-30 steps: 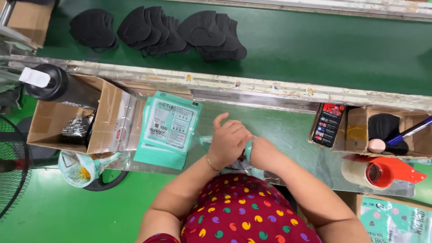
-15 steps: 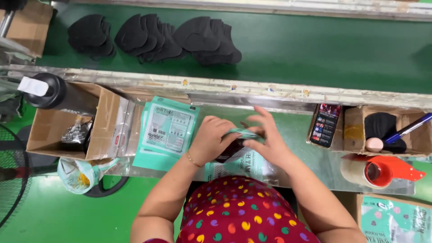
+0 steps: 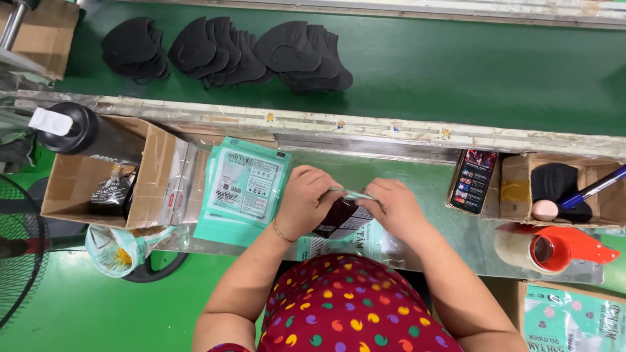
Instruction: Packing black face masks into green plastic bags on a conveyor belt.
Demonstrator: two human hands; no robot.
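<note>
both hands on a pouch at the steel bench

i see my left hand (image 3: 305,201) and right hand (image 3: 391,207) pinching the top edge of a teal-and-clear plastic pouch (image 3: 345,225), seemingly holding something dark, beside a stack of teal printed pouches (image 3: 242,189).

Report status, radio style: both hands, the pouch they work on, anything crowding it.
Left hand and right hand both pinch the pouch's top edge. Teal pouch flat on the bench, dark contents inside. Stack of teal pouches just left, apart.
</note>
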